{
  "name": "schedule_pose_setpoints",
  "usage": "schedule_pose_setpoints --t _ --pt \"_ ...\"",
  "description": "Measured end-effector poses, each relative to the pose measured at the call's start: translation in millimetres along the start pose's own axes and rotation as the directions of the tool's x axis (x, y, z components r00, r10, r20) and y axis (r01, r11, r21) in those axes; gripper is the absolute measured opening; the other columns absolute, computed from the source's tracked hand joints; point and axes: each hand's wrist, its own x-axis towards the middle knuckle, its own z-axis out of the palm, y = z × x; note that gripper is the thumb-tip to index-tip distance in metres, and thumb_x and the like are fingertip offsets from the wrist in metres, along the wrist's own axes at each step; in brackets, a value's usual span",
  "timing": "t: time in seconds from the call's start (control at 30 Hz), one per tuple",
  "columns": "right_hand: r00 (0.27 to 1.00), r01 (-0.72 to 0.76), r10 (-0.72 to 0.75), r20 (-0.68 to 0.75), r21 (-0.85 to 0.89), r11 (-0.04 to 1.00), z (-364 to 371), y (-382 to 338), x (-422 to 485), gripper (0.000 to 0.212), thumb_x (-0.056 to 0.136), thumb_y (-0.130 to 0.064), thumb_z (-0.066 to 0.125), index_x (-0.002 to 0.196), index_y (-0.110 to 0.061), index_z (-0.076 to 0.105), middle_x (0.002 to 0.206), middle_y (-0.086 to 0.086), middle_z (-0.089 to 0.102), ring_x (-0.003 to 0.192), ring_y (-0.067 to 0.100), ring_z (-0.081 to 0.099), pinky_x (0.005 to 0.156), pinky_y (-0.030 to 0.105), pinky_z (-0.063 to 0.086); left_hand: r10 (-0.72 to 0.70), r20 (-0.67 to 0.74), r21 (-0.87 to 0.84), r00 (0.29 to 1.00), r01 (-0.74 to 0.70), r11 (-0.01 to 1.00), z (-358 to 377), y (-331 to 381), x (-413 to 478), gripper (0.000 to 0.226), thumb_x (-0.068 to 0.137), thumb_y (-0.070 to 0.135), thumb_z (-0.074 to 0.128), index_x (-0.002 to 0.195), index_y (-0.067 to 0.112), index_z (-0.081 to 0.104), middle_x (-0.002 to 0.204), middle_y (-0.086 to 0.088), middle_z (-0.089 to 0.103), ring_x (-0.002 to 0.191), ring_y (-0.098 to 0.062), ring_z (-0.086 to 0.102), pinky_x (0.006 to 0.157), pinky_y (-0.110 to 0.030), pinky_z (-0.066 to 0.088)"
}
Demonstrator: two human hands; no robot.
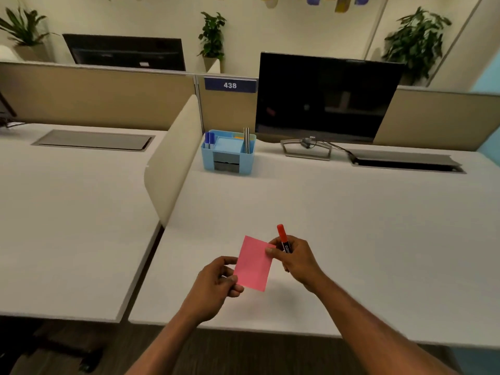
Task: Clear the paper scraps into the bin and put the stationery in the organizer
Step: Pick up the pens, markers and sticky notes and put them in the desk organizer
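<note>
While the left hand (216, 285) is pinching the pink paper's (253, 263) near-left corner, the right hand (293, 257) is gripping a stiff red marker (282, 238) and nipping the flimsy sheet's far edge.

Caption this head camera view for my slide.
Person's left hand and right hand pinch a pink paper; the right also grips a red marker, blue organizer beyond.

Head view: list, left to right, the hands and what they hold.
Left hand → pink paper → right hand, which grips the red marker and also pinches the paper's far corner.
</note>
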Motion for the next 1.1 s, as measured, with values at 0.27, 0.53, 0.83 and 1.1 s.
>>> schedule_pose_setpoints --t 0.27,0.53,0.83,1.1 --pt "0.999 -0.024 0.025 0.034 -0.01 1.0 15.6 -30.4 45.6 0.019 0.079 -0.023 0.077 0.092 -0.014 0.067 0.06 -0.008 0.056 0.045 0.005 0.044 0.044 0.02 0.038 0.032 -0.043 -0.029 0.999 -0.034 0.999 -25.2 11.3 45.5 0.03 0.095 0.0 0.052 0.117 0.019 0.059 0.086 -0.01 0.066 0.076 -0.025 0.073 0.075 -0.039 0.061" --pt "1.0 -0.007 0.008 -0.023 0.049 0.999 6.0 -56.2 125.4 0.023 0.086 -0.023 0.07 0.106 -0.015 0.063 0.058 0.001 0.053 0.042 0.012 0.043 0.039 0.023 0.034 0.021 -0.111 -0.056 0.994 -0.028 0.998 -39.5 22.5 98.5 0.029 0.09 0.007 0.063 0.113 0.025 0.059 0.087 -0.01 0.071 0.077 -0.02 0.073 0.069 -0.028 0.057" --pt "0.957 0.154 -0.158 -0.242 -0.038 0.987 -26.6 -112.5 265.4 0.023 0.091 -0.015 0.061 0.112 -0.008 0.056 0.07 0.005 0.053 0.039 0.006 0.046 0.038 0.024 0.038 0.018 -0.116 -0.017 0.993 -0.02 1.0 -50.0 35.9 168.4 0.03 0.089 0.014 0.065 0.112 0.032 0.058 0.088 -0.001 0.072 0.078 -0.015 0.073 0.071 -0.029 0.057" --pt "0.81 0.341 -0.501 -0.303 -0.452 0.824 -43.6 -151.6 384.7 0.006 0.093 -0.025 0.055 0.093 -0.018 0.055 0.081 0.0 0.056 0.075 0.019 0.056 0.063 0.037 0.047 -0.003 -0.142 -0.039 0.99 -0.003 0.999 -56.3 34.4 209.5 0.028 0.089 0.015 0.065 0.111 0.03 0.06 0.089 -0.001 0.072 0.077 -0.015 0.072 0.074 -0.031 0.057"
